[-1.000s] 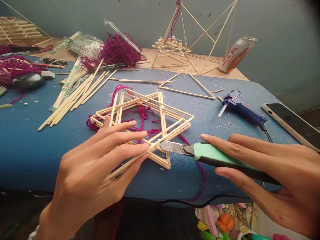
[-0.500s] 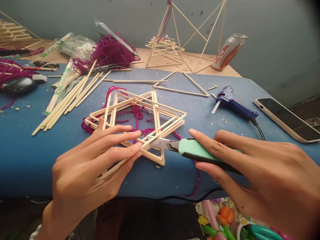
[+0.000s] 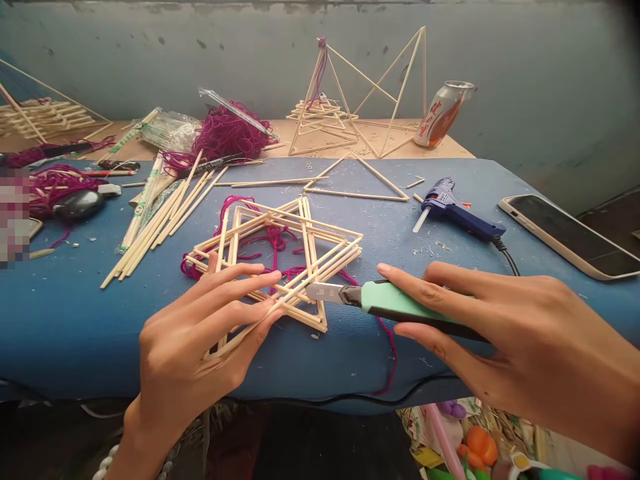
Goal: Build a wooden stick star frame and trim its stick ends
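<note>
My right hand (image 3: 520, 333) is closed around a utility knife (image 3: 400, 301) with a mint-green and black handle. Its short blade points left and lies against, or very near, the sticks of a star-shaped frame (image 3: 310, 250); contact is hard to tell. The frame is layered from thin wooden sticks and rests on the blue surface. My left hand (image 3: 195, 333) pinches a wooden stick (image 3: 295, 290) at the frame's near side, its other fingers stretched over the frame. Magenta yarn (image 3: 276, 243) is knotted inside the star and trails out to the right.
A blue glue gun (image 3: 460, 213) and a phone (image 3: 575, 233) lie to the right. Loose sticks (image 3: 160, 230) and a yarn heap (image 3: 233, 133) are at left. Behind stand a stick pyramid (image 3: 323, 107) and a tilted soda can (image 3: 443, 115). A stick triangle (image 3: 357, 195) lies beyond the star.
The knife blade has drawn back slightly to the right from the sticks. My left hand keeps its pinch. The view has tilted up and shifted left, showing more wall.
</note>
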The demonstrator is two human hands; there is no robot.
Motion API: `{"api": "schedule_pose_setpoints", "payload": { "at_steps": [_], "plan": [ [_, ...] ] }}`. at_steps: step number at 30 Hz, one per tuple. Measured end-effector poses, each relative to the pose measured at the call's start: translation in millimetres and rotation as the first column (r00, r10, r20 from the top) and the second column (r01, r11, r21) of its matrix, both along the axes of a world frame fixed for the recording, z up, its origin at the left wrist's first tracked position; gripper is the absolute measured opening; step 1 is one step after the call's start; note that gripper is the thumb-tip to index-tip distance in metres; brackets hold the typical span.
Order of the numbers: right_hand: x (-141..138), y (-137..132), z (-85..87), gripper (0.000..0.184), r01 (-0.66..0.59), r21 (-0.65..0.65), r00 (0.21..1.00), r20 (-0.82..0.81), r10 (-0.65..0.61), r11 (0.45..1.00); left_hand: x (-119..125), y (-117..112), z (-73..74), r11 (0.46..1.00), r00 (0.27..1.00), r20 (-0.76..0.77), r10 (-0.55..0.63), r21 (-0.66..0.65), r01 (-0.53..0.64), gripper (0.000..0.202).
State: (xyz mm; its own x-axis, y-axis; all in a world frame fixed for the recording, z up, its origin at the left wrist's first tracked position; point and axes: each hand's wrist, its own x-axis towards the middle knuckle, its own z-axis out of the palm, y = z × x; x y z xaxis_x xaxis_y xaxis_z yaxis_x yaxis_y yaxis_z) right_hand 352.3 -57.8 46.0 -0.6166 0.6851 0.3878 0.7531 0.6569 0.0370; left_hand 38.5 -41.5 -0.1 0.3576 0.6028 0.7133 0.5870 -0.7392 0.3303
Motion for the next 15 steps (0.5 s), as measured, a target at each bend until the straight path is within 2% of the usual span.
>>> {"api": "schedule_pose_setpoints", "payload": {
  "at_steps": [15],
  "plan": [
    [-11.0,1.4,1.3,0.036,0.013,0.076,0.999,0.04,-0.017,0.997,-1.1,1.0,0.0,1.0,1.0,0.001,-0.01,-0.008,0.01,0.026]
  ]
}}
